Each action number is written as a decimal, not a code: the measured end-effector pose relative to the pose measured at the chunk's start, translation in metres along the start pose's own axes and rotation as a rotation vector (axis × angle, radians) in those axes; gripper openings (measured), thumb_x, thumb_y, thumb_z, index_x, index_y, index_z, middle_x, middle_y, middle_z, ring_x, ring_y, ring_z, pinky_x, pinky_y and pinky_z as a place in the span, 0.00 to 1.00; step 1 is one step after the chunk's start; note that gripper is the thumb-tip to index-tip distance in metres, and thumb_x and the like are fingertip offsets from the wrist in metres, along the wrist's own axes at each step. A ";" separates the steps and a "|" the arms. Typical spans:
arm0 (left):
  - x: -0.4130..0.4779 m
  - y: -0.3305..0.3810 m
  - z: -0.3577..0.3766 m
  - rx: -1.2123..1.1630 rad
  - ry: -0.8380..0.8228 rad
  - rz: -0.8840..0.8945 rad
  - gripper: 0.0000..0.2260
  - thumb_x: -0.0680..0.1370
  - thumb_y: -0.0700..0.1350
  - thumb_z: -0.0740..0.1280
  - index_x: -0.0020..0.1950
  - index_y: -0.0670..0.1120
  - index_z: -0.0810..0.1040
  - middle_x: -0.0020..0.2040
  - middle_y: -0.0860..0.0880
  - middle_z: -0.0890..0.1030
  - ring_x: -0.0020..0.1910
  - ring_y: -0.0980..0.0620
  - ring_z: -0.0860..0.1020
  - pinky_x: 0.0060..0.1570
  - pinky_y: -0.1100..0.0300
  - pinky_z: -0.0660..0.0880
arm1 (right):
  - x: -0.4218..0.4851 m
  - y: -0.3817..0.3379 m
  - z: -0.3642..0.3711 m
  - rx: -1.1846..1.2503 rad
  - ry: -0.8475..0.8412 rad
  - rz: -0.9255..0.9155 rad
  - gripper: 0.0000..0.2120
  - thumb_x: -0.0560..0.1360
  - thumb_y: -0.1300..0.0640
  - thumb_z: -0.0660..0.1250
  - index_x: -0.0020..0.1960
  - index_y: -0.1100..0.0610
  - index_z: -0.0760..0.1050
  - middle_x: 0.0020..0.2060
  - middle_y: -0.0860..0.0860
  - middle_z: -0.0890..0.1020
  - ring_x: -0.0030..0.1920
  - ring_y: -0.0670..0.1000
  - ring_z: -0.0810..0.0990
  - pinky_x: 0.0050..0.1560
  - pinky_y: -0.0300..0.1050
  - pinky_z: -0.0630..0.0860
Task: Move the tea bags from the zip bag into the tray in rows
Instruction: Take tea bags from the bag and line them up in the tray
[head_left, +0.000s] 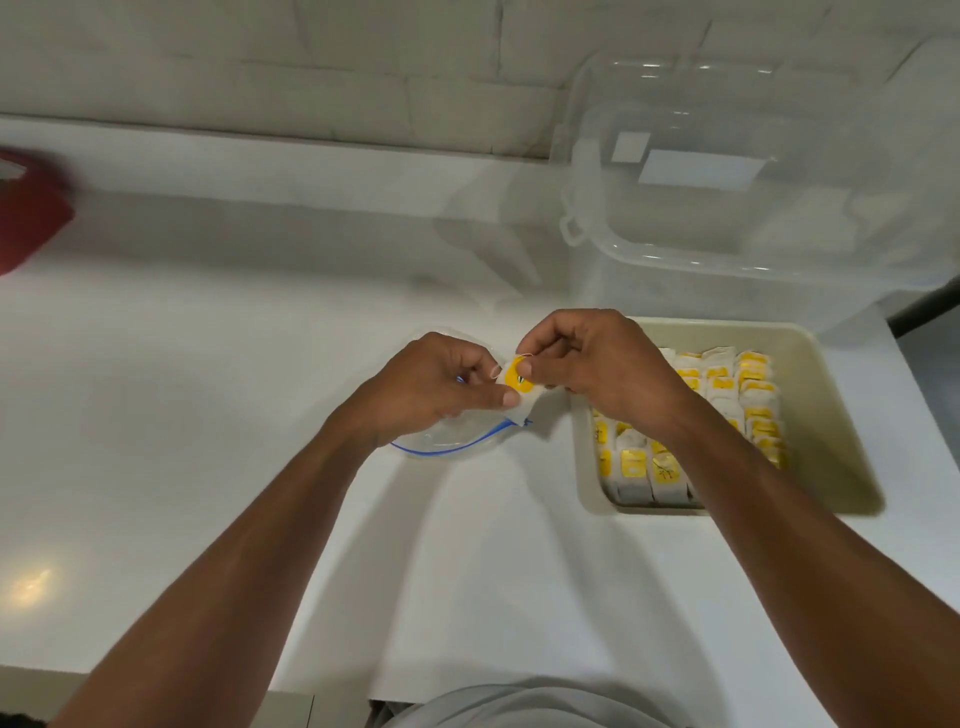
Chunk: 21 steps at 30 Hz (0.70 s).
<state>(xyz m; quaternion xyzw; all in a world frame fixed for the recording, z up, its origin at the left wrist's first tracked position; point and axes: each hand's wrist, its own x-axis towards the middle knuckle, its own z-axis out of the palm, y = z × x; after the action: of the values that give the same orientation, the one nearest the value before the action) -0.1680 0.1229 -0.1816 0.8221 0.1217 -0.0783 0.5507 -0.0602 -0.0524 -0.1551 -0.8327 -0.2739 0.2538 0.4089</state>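
A white tea bag with a yellow tag (519, 387) is held between both hands above the counter. My left hand (436, 384) pinches its left side and my right hand (597, 358) pinches the tag from the right. Under my left hand lies the clear zip bag (457, 441) with a blue seal; my hand hides most of it. To the right stands the cream tray (831, 415), holding several rows of tea bags (737, 389) with yellow tags, partly covered by my right forearm.
A large clear plastic storage box (753, 197) stands behind the tray at the back right. A red object (31, 208) sits at the far left edge. The white counter (208, 415) spreads to the left, and its front edge runs along the bottom.
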 end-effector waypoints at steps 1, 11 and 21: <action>0.001 0.002 0.003 0.007 -0.027 0.005 0.14 0.69 0.55 0.79 0.44 0.46 0.83 0.41 0.43 0.81 0.36 0.54 0.74 0.41 0.55 0.70 | -0.001 0.001 -0.002 -0.009 0.010 -0.008 0.04 0.71 0.55 0.76 0.45 0.50 0.83 0.35 0.47 0.84 0.34 0.42 0.80 0.36 0.34 0.73; 0.013 0.017 0.024 0.035 -0.038 0.074 0.17 0.69 0.56 0.77 0.42 0.43 0.81 0.41 0.45 0.82 0.39 0.48 0.78 0.42 0.51 0.73 | -0.017 0.020 -0.022 0.030 -0.012 0.041 0.03 0.72 0.53 0.75 0.44 0.50 0.83 0.33 0.46 0.83 0.32 0.41 0.78 0.38 0.39 0.74; 0.023 0.049 0.062 0.073 -0.072 0.108 0.08 0.71 0.51 0.78 0.47 0.53 0.84 0.39 0.53 0.83 0.32 0.61 0.75 0.36 0.63 0.71 | -0.049 0.054 -0.073 0.093 -0.055 0.059 0.02 0.77 0.56 0.70 0.47 0.51 0.77 0.36 0.52 0.84 0.37 0.49 0.84 0.42 0.46 0.78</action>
<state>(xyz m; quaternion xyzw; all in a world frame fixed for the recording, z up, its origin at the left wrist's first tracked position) -0.1317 0.0505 -0.1682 0.8437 0.0541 -0.0825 0.5277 -0.0351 -0.1519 -0.1503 -0.8132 -0.2480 0.3010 0.4319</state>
